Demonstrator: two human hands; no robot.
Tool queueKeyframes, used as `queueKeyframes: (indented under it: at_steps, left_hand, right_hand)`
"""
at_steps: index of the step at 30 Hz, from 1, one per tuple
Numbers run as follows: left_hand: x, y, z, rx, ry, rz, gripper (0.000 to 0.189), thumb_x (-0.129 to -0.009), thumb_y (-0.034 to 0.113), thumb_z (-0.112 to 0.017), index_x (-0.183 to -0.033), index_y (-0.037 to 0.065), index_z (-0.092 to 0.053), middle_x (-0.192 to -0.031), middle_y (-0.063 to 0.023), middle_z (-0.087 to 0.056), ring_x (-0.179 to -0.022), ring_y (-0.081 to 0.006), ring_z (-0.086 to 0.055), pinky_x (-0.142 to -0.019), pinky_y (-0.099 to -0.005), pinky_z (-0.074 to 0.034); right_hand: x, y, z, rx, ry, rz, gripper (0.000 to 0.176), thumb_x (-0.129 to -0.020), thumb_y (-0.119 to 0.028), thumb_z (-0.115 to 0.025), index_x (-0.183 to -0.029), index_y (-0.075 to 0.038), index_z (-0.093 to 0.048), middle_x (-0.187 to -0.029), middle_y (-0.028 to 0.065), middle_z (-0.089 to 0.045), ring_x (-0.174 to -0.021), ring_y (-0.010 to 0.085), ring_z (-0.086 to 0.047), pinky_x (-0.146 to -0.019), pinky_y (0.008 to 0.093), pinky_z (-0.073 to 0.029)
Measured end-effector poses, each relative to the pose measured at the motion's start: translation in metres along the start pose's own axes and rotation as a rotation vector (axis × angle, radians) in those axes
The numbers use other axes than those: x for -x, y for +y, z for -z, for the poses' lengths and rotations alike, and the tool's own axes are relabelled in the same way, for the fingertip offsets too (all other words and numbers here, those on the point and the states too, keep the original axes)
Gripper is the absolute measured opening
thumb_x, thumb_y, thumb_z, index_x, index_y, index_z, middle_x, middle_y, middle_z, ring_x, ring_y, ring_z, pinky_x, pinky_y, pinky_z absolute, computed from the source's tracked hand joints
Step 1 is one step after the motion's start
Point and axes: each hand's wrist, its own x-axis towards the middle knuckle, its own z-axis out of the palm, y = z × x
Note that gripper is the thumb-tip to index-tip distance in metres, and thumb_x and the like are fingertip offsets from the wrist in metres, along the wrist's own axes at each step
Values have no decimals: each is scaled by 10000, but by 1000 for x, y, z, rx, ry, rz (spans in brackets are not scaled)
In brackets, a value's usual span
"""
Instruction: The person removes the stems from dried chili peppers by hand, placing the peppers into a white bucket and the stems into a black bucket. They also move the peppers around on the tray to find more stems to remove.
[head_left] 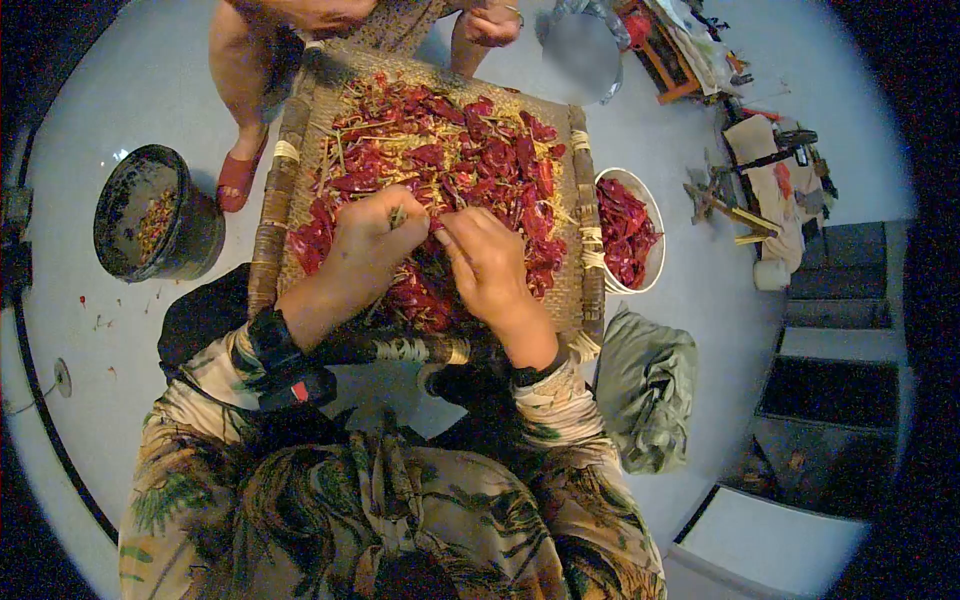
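Peppers [495, 160] on one tray [270, 235], two hands [375, 235] [488, 262] above

Dark, grainy, perhaps blurry curved edges

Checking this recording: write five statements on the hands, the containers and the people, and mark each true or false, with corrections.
1. The wearer's left hand and right hand are over the woven tray. True.
2. The white bucket is empty. False: it holds red chilies.
3. A red slipper is on the second person's foot. True.
4. The black bucket stands to the right of the tray in the picture. False: it stands to the left.
5. The wearer's sleeves are plain white. False: they are camouflage-patterned.
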Motion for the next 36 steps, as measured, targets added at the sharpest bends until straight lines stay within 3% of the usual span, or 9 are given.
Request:
queueKeyframes:
  at_steps: [1,4,10,13,20,22,27,29,36]
  left_hand:
    - [0,0,-1,37,25,30,87,-805,78,-579,-747,18,-559,-643,-19,-539,-575,-105,-500,-519,-270,-411]
    - [-2,10,4,495,-75,490,90,-815,94,-564,-742,46,-541,-638,28,-497,-520,-56,-421,-455,-217,-338]
    - [0,10,9,1063,-220,581,71,-860,118,-529,-807,83,-500,-662,44,-444,-463,-24,-318,-416,-180,-244]
    - [-9,13,23,1110,-236,540,124,-912,191,-499,-806,133,-472,-618,78,-365,-474,-23,-302,-429,-186,-250]
    - [-9,44,82,748,119,334,103,-905,154,-532,-871,56,-533,-669,37,-445,-483,-12,-317,-425,-174,-248]
    - [-1,34,121,546,204,231,111,-904,158,-528,-880,53,-554,-686,30,-460,-490,-19,-328,-434,-175,-264]
    - [23,-22,234,-63,639,253,169,-859,183,-582,-952,43,-588,-709,20,-520,-565,-48,-433,-464,-192,-331]
    - [37,-83,302,-426,639,201,216,-848,168,-591,-1019,35,-595,-825,-15,-590,-674,-96,-528,-569,-221,-428]
    - [79,-209,439,-933,474,372,389,-836,328,-576,-1072,21,-617,-914,-119,-641,-757,-187,-593,-724,-280,-456]
  right_hand:
    - [0,-1,0,-14,14,-7,67,-798,-54,-582,-846,-10,-566,-754,156,-542,-699,359,-545,-597,413,-450]
    - [3,3,-5,-210,77,-87,84,-825,-59,-569,-873,9,-584,-769,164,-559,-706,347,-563,-615,386,-457]
    - [9,5,-9,-471,69,-251,134,-859,-85,-563,-927,25,-599,-805,134,-597,-733,264,-597,-669,323,-470]
    - [6,4,0,-582,23,-338,155,-873,-97,-548,-954,23,-604,-843,120,-616,-769,218,-608,-694,301,-472]
    - [8,14,-1,-645,96,-509,168,-895,-129,-535,-950,12,-609,-860,71,-637,-808,142,-600,-747,270,-472]
    - [10,25,-5,-654,135,-531,180,-902,-144,-527,-965,6,-603,-847,57,-633,-807,134,-598,-758,265,-468]
    - [11,43,-7,-653,162,-553,188,-918,-174,-522,-958,-5,-595,-842,31,-604,-782,109,-563,-745,253,-449]
    - [17,58,-14,-598,132,-550,196,-939,-180,-513,-972,-3,-588,-828,18,-594,-759,94,-539,-721,236,-437]
    - [13,49,-18,-637,138,-628,202,-913,-205,-530,-907,-13,-591,-779,24,-601,-736,109,-559,-726,263,-453]
